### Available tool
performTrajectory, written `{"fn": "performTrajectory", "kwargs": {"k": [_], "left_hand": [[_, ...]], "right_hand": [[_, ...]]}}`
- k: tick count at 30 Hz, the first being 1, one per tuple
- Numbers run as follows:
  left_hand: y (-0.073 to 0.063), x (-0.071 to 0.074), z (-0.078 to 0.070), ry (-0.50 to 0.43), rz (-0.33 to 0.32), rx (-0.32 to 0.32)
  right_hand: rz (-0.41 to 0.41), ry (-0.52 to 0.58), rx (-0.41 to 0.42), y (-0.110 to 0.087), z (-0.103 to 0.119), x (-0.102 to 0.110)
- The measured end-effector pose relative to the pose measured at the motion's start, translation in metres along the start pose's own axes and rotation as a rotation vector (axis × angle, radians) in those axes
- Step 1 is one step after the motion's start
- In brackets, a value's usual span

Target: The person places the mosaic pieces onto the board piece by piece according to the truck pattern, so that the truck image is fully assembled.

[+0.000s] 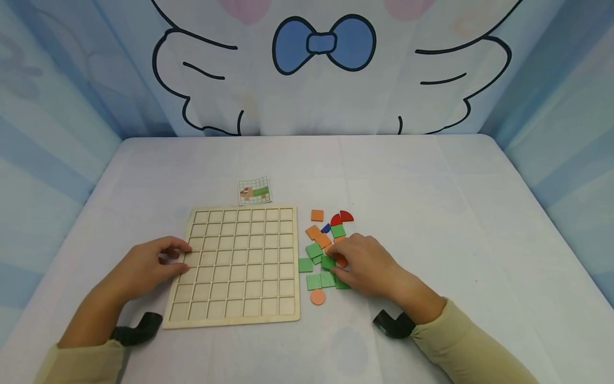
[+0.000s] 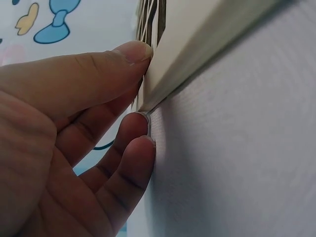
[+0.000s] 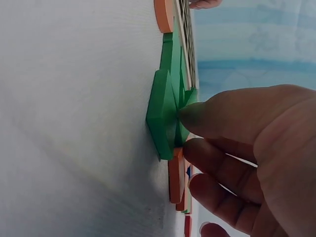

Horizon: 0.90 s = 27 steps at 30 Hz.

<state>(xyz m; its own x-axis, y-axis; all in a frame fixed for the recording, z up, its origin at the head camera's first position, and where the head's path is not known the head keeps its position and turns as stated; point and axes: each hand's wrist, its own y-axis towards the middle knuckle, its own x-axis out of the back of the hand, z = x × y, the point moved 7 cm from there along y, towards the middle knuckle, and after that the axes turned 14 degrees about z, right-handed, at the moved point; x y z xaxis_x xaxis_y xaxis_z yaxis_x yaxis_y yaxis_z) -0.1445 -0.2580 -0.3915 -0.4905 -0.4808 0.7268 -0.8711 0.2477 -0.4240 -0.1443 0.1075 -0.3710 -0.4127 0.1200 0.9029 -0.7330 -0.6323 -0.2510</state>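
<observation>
My left hand (image 1: pixel 148 264) is at the left edge of a pale wooden grid board (image 1: pixel 240 318), thumb and index fingertips touching its rim. In the left wrist view the thumb (image 2: pixel 98 74) lies against the board's frame (image 2: pixel 197 37), and other fingers bend near the white tabletop. Over a loose group of coloured tiles, my right hand (image 1: pixel 369 264) pinches a green tile (image 1: pixel 328 262) between thumb and index finger. The right wrist view shows the thumb tip among overlapping green tiles (image 3: pixel 160 113), with an orange tile (image 3: pixel 175 180) just under the fingertips.
Orange squares (image 1: pixel 317 215), red quarter-circles (image 1: pixel 347 216), a small blue piece (image 1: pixel 326 228) and an orange disc (image 1: pixel 317 297) lie right of the board. A picture card (image 1: pixel 255 191) lies behind it. Patterned curtains (image 1: pixel 321 101) enclose the white table (image 1: pixel 431 213).
</observation>
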Motion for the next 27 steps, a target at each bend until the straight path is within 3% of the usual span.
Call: {"fn": "performTrajectory", "kwargs": {"k": [10, 22, 27], "left_hand": [[0.002, -0.0003, 0.0034, 0.002, 0.001, -0.002], [0.0036, -0.0012, 0.0059, -0.033, 0.014, 0.018], [0.0034, -0.0012, 0.0054, -0.041, 0.014, 0.011]], "right_hand": [[-0.006, 0.026, 0.045, 0.0025, 0.0009, -0.0013], [-0.061, -0.14, 0.087, 0.0045, 0.0067, 0.0005], [-0.063, -0.159, 0.092, 0.0045, 0.008, 0.0016]]}}
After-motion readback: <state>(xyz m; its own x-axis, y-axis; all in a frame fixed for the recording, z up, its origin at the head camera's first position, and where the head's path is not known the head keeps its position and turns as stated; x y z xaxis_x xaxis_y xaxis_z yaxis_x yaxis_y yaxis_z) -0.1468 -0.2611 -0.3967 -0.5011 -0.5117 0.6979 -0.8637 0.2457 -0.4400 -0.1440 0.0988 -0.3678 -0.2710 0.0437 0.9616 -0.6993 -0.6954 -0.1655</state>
